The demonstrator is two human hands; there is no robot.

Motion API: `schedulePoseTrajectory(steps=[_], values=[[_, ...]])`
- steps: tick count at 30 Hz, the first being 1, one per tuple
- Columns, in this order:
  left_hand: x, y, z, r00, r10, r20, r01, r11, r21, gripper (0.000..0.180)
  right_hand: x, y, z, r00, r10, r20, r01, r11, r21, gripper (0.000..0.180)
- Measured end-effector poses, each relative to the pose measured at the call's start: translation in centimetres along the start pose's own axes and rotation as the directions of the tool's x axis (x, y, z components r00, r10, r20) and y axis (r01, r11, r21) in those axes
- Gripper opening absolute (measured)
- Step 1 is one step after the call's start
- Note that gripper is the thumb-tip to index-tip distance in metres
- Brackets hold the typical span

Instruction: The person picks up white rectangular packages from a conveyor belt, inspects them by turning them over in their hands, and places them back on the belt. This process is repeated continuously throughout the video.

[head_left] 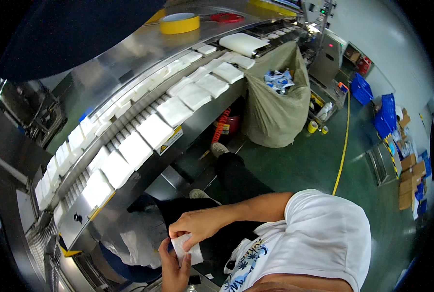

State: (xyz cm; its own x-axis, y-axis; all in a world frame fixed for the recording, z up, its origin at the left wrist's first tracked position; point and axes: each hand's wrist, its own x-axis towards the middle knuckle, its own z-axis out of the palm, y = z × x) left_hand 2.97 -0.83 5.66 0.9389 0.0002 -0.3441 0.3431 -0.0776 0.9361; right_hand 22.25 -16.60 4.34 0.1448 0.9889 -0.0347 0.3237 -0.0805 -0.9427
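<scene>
In front of my body, both hands hold a small white folded sheet (181, 247), thin and soft-looking. My left hand (174, 269) grips its near side, thumb raised along the edge and fingers curled behind. Above it, my right hand (196, 228) is closed on the sheet's upper part, fingers bent down over it. The fingers cover some of the sheet, so its full shape is hidden. A clear plastic bag (134, 233) lies just left of my hands, over something dark blue.
A roller conveyor (151, 108) carries rows of white folded pads (193, 96) past my left. Yellow tape (179, 24) lies on the metal surface beyond. A large beige sack (275, 114) holds blue-and-white wrappers. Blue crates (384, 116) and cardboard boxes (411, 181) stand at right.
</scene>
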Motion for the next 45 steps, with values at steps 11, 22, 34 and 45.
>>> schedulePoseTrajectory(steps=[11, 22, 34, 45], values=[[0.4, -1.4, -0.8, 0.983, 0.064, -0.173, -0.068, 0.998, -0.015, 0.043, -0.6, 0.3, -0.9, 0.99, 0.141, -0.025, -0.137, 0.983, 0.125, 0.049], [0.2, -0.5, -1.3, 0.987, 0.0, -0.163, 0.013, 0.997, 0.08, 0.045, -0.2, 1.2, -1.0, 0.995, 0.09, 0.038, -0.094, 0.984, 0.152, 0.039], [0.7, -2.0, -1.0, 0.995, 0.048, -0.087, -0.05, 0.998, -0.027, 0.051, 2.1, -0.5, -12.8, 0.902, 0.124, -0.413, 0.062, 0.911, 0.408, 0.034], [0.0, -1.5, -1.6, 0.989, 0.145, 0.019, -0.144, 0.941, 0.307, 0.046, 8.9, -5.2, -16.8, 0.913, 0.106, -0.394, -0.024, 0.978, 0.209, 0.036]])
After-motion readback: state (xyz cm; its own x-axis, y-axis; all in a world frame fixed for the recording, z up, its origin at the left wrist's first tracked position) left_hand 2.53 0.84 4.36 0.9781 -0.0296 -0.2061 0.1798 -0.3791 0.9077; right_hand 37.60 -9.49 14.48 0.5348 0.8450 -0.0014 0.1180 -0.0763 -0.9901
